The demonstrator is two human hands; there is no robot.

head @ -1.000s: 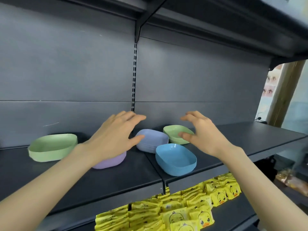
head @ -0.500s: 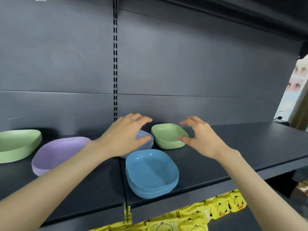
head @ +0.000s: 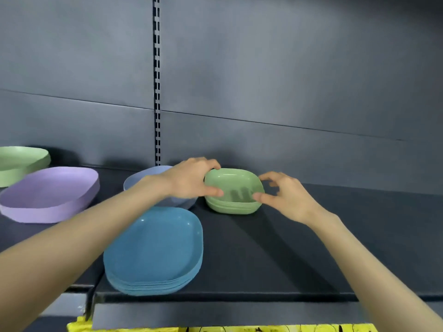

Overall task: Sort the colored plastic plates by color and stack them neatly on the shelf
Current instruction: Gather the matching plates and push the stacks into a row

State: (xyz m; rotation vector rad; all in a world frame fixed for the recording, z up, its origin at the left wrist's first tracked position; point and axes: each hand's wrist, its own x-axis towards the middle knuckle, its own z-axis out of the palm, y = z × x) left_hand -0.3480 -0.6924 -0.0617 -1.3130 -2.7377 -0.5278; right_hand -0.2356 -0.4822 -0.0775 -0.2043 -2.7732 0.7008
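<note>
i read this as the pick-up of the green stack, which sits toward the back of the shelf, just right of the slotted upright; the left hand grips its left edge, thumb on the near rim and fingers curled over the far rim; the right hand comes in from the other side, thumb touching the near right rim, but whether its curled fingers have met the far corner i cannot tell; two hands on opposite sides make sense to me, since nested plates could slide apart if lifted by one edge; my guess is they belong with the other green plate at the far left, well apart; the top green plate holds nothing; the blue stack at the front edge is several plates nested, its top one bare; the purple plate and the pale bluish plate behind the left wrist look empty too, though i cannot count layers there; yellow packets show below.
</note>
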